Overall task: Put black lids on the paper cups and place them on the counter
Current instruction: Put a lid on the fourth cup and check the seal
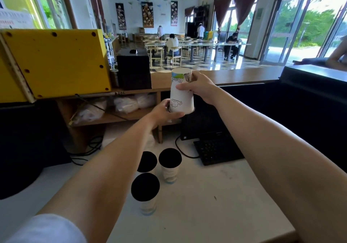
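A white paper cup [180, 101] with printed drawings is held upside down in front of me, its wide rim facing down. My right hand [200, 87] grips its upper part around the base. My left hand [165, 112] holds the rim from below; I cannot tell whether a lid is under it. Three paper cups with black lids stand on the white counter [216, 195] below my arms: one at the back right [170, 160], one at the back left [147, 162] partly hidden by my left forearm, and one nearest me [145, 187].
A black keyboard [216, 151] and cables lie on the counter to the right of the lidded cups. A wooden shelf [112, 116] with plastic bags stands behind. A yellow box [56, 62] and a black box [134, 69] sit above it on the left.
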{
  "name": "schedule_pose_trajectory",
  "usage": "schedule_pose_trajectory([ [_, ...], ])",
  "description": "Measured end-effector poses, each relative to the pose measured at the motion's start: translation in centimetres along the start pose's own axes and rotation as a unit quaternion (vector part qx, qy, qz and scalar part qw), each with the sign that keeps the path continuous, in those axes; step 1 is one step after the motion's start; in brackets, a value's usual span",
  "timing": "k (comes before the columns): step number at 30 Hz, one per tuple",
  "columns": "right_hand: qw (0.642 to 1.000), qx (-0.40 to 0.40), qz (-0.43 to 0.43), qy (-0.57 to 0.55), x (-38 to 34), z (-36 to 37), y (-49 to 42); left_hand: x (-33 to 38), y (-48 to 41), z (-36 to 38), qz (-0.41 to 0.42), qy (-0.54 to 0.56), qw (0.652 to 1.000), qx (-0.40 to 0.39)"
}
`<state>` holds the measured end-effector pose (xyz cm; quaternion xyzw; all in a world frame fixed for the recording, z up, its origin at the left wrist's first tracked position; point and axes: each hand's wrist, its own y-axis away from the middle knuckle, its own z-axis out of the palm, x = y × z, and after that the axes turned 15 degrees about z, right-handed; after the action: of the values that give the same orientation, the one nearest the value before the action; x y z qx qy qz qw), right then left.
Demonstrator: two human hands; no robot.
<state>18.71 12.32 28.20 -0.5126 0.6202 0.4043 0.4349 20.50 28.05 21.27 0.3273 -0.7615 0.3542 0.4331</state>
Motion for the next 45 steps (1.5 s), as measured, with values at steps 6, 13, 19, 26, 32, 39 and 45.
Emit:
schedule_pose_trajectory([
  [6, 1.000, 0.015, -0.010, 0.010, -0.2, 0.0, 0.1, -1.3, 0.2, 1.2, 0.006, 0.053, 0.997, 0.049],
  [13, 0.981, 0.008, 0.025, -0.191, 2.8, 1.8, 1.2, -2.0, 2.9, 6.9, -0.096, 0.559, 0.811, 0.143],
  [19, 0.978, -0.033, 0.020, -0.204, 5.6, 1.1, 2.0, -1.1, 1.7, 6.3, -0.023, 0.648, 0.704, 0.291],
  [26, 0.997, -0.011, 0.030, 0.065, 6.8, -1.2, 2.2, -0.3, 0.7, 3.4, -0.002, 0.600, 0.744, 0.294],
  [32, 0.983, 0.010, -0.022, 0.184, 7.3, 1.1, 1.2, 0.8, 0.2, 1.2, 0.116, 0.320, 0.916, 0.213],
  [39, 0.988, -0.021, -0.025, 0.150, 8.4, 3.6, 0.3, 1.5, 0.8, 0.2, 0.123, 0.121, 0.962, 0.212],
  [45, 0.980, -0.143, 0.029, 0.136, 13.0, 3.0, -0.6, 0.1, 1.7, 0.0, 0.088, 0.085, 0.969, 0.214],
])
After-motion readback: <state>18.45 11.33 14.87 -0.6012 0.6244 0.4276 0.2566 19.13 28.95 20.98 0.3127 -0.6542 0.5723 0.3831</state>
